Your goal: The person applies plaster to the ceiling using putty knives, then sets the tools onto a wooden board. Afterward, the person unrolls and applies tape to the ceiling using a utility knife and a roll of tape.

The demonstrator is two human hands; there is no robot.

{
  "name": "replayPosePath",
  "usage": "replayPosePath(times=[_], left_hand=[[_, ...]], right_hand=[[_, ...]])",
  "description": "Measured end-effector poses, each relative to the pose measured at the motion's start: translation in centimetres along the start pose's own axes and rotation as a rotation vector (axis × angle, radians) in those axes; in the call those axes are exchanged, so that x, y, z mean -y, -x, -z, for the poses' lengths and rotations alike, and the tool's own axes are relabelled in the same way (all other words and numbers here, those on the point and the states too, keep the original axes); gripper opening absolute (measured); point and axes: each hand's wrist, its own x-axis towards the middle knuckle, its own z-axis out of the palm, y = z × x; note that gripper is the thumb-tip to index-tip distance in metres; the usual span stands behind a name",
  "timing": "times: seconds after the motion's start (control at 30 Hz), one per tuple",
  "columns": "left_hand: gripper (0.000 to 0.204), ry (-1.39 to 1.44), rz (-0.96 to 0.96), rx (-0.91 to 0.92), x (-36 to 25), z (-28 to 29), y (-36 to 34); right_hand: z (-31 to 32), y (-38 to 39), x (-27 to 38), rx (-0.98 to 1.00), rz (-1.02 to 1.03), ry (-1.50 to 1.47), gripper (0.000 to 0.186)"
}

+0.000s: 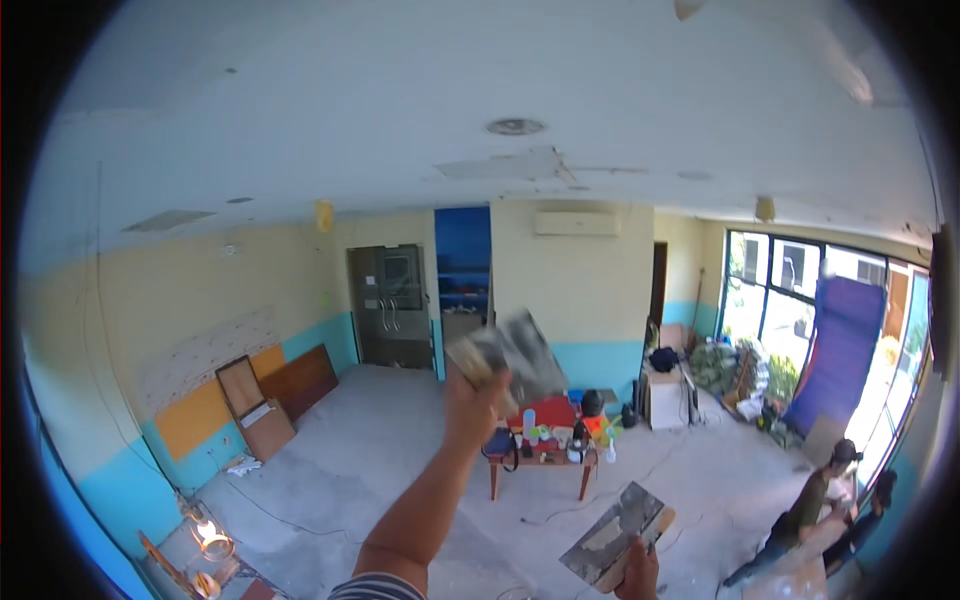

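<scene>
My left hand (pixel 478 395) is raised at the centre, closed on a metal plastering blade (pixel 532 352) with grey residue, its outline slightly blurred; the arm in a striped sleeve rises from the lower edge. At lower right, my right hand (pixel 638 570) grips the handle of a flat rectangular steel trowel (pixel 605 532), smeared with grey and whitish material. The two tools are apart, the left one higher. The white ceiling (pixel 400 90) above has a rough, pale patched area (pixel 495 165).
A wooden table (pixel 580 482) holding mixed items stands beyond my hands. Two people (pixel 810 520) are at lower right, near windows and piled sacks (pixel 715 368). Boards (pixel 300 380) lean on the left wall, near a lit lamp (pixel 212 535). Cables cross the floor (pixel 380 430).
</scene>
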Motion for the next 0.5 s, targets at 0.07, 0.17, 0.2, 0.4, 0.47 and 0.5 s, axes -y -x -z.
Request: replayPosePath(times=[0.07,0.17,0.2,0.4,0.47,0.5], left_hand=[[0.047,0.304,-0.076,-0.152,-4.8,1.4,-6.8],[0.048,0.685,-0.242,-0.036,-11.3,3.3,-16.8],[0.048,0.76,-0.258,-0.042,-13.3,3.0,-19.5],[0.047,1.004,-0.379,0.024,-23.8,0.0,-28.9],[0.046,1.085,-0.381,0.075,-26.3,-1.7,-29.9],[0.046,1.098,-0.378,0.083,-27.2,-2.4,-30.1]], right_hand=[[-2.6,-0.3,4.8,-0.028,-0.132,-0.177,0.052],[-3.2,0.1,7.2,-0.086,-0.264,-0.296,0.05],[-2.9,-0.1,7.3,-0.09,-0.245,-0.247,0.05],[-2.6,-0.5,11.5,-0.293,-0.332,-0.326,0.047],[-0.4,0.5,9.3,-0.275,-0.233,-0.287,0.049],[0.9,0.8,8.1,-0.245,-0.139,-0.25,0.051]])
